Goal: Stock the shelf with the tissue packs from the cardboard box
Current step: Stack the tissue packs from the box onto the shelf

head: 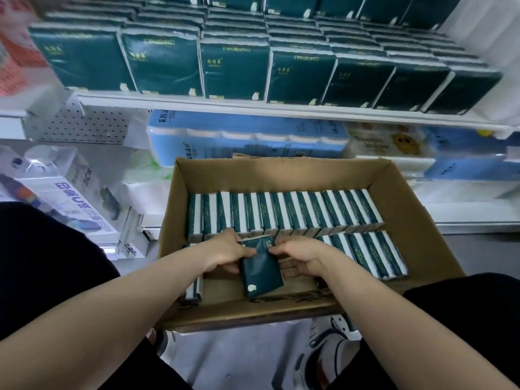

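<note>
Down by the shelf [253,108] — left hand [225,253] and right hand [302,257] grip one tissue pack [260,270].

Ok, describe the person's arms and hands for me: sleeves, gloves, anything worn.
The left forearm and right forearm are bare, with no sleeve in view. The left hand and right hand wear no gloves; no watch, bracelet or ring shows. Black clothing covers the legs beside them.
</note>
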`<state>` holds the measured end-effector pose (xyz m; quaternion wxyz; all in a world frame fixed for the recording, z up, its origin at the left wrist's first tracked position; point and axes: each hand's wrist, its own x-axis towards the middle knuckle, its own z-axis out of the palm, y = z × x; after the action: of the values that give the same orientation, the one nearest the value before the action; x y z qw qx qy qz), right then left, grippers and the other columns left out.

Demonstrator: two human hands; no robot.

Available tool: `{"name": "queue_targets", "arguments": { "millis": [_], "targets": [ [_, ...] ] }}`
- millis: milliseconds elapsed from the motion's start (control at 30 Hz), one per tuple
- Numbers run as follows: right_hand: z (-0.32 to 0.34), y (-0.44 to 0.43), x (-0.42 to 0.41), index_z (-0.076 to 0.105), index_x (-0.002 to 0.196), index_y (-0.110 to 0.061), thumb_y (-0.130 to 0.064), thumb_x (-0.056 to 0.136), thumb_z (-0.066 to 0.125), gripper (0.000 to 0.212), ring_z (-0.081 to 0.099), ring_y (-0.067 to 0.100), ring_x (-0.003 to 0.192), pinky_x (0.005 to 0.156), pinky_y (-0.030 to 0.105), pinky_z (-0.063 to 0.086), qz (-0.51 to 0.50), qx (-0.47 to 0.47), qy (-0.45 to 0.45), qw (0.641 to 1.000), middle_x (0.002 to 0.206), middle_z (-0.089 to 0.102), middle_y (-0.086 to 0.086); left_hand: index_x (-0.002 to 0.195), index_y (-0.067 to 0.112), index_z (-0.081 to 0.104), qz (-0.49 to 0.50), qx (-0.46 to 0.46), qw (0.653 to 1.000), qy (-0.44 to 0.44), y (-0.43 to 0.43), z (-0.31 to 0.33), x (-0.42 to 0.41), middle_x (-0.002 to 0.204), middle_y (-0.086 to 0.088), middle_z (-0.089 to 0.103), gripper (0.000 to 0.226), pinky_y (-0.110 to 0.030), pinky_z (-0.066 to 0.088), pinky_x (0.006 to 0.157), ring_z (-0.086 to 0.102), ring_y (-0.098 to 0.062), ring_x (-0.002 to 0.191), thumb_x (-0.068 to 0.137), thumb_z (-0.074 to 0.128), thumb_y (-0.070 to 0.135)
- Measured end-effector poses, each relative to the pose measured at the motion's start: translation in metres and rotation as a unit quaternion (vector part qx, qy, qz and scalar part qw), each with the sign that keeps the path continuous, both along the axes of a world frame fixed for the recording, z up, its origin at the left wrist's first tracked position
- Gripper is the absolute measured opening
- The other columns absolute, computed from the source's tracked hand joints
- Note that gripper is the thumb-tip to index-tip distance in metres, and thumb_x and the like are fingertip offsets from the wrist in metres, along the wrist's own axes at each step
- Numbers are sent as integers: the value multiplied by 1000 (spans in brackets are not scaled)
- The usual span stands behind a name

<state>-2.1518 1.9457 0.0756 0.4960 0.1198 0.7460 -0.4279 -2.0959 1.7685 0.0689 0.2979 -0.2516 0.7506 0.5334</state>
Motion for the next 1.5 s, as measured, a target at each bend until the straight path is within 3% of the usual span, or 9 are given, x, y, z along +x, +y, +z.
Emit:
{"name": "queue_targets", "arguments": {
  "millis": [133,233,433,733,933,1067,1233,1333,1500],
  "targets": [
    [18,6,-5,60,124,-19,-14,96,62,28,59,17,108,85,33,51,5,-30,72,997,121,64,2,116,14,53,15,27,999,43,-4,17,-2,111,-12,65,32,-40,60,80,68,-25,97,90,68,25],
    [28,11,-8,54,133,-22,-23,93,67,42,54,19,118,95,36,46,13,-20,126,992,130,58,1,113,16,56,72,52,992,88,-10,32,-7,112,-12,65,24,-39,60,81,67,-26,100,91,67,19],
    [52,18,-17,54,125,-8,-16,95,65,33,65,25,108,95,37,54,-104,-162,83,978,122,65,13,120,7,52,182,186,955,139,-11,71,-19,118,-16,63,25,-35,61,76,68,-26,101,96,58,12],
    [134,31,-57,58,118,-14,-11,97,61,22,69,16,83,72,28,53,-108,-220,249,937,105,72,8,117,23,62,68,-88,922,371,-12,144,-60,100,1,65,32,-32,50,88,65,-17,93,87,70,25],
    [205,29,-98,63,113,-16,-13,98,60,16,68,18,84,71,30,52,-77,-223,397,887,102,71,4,112,30,56,55,-103,872,475,-14,205,-95,90,0,68,34,-37,54,80,68,-19,86,83,73,28],
    [243,21,-126,58,125,-15,-15,99,58,26,67,16,79,69,26,52,-61,-190,473,858,103,70,5,111,27,55,65,-107,855,503,-19,238,-122,92,1,71,33,-23,47,67,66,-18,79,83,73,25],
    [268,10,-166,54,126,-13,-17,98,60,29,69,16,90,67,25,53,-91,-154,528,830,114,67,6,107,26,57,78,-135,837,524,-20,264,-164,89,11,71,29,-20,48,75,66,-5,79,83,73,24],
    [276,6,-191,53,125,-14,-16,97,60,29,69,14,90,70,25,58,-98,-132,551,818,110,65,2,110,24,60,85,-146,832,529,-18,271,-195,95,7,64,31,-30,52,80,65,-14,89,82,73,25],
    [278,6,-237,55,114,-23,-31,87,68,31,69,24,97,89,48,57,-118,-91,579,802,104,66,3,122,19,60,74,-137,844,513,-6,268,-247,104,0,64,38,-36,49,96,62,-20,101,85,70,23]
  ]
}}
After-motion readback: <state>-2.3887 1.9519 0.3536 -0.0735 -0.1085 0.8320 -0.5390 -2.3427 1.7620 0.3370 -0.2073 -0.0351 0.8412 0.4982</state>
